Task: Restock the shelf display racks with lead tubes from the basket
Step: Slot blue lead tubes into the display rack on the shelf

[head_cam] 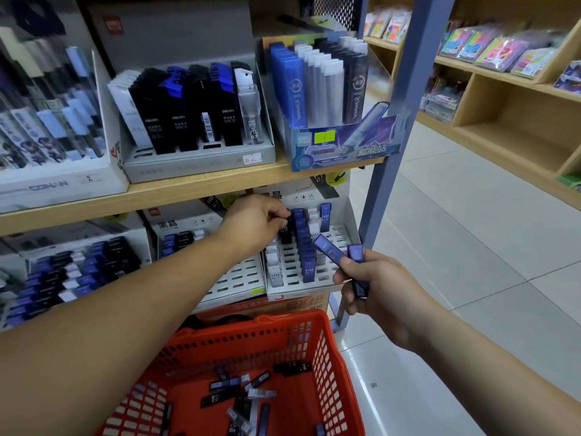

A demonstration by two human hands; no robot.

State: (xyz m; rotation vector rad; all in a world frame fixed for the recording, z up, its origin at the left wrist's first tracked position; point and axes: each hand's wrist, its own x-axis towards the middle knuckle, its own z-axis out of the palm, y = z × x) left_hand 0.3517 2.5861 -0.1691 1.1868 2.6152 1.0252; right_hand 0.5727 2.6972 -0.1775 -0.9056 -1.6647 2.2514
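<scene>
The left hand (254, 221) pinches a black rectangular plastic lead tube (285, 232) at the rear slots of the white slotted plastic display rack (341, 243). The right hand (374, 284) grips 2 blue translucent lead tubes (330, 250), splayed apart, near the rack front.

Risk: a tilted insertion may topple the adjacent blue row.

Risk: the splayed tubes may slip into the red plastic mesh basket (314, 333), where loose tubes lie.

Blue metal upright (405, 121) runs from floor to top of view. Pale tiled floor (478, 234) beyond it. Light wooden shelving (503, 118) stands across the aisle, sloped upper tiers carrying colourful packets (490, 47); contents blurred, not identifiable
</scene>
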